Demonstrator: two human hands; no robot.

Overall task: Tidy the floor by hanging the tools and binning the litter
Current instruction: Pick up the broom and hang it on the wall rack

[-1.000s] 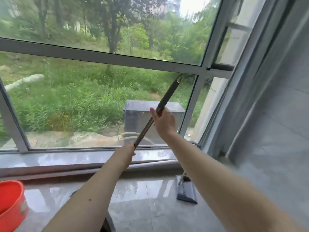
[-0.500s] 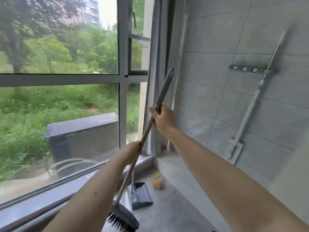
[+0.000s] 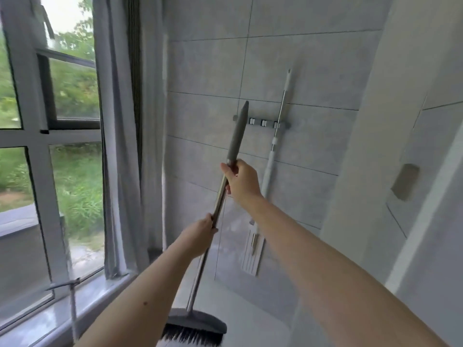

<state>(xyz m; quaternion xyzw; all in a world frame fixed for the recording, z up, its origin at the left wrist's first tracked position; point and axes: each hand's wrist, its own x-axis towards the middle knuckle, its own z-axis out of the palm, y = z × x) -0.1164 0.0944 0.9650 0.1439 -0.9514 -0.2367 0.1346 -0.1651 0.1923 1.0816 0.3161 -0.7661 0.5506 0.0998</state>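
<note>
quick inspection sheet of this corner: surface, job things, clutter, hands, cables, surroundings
surface: pale glossy floor, bare where visible
job's things: grey-handled broom with black bristles held upright; white flat mop hanging on grey wall hook rail
clutter: nothing seen
grips: left hand holds the metal shaft low; right hand holds it higher
cables: nothing seen
surroundings: grey tiled wall, grey curtain, window onto greenery

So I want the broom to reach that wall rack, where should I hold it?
Probably as now: on the bare metal shaft of the broom, right hand just below the grey grip, left hand lower. That leaves the tapered top free for the rack, left of the hung mop.
</note>
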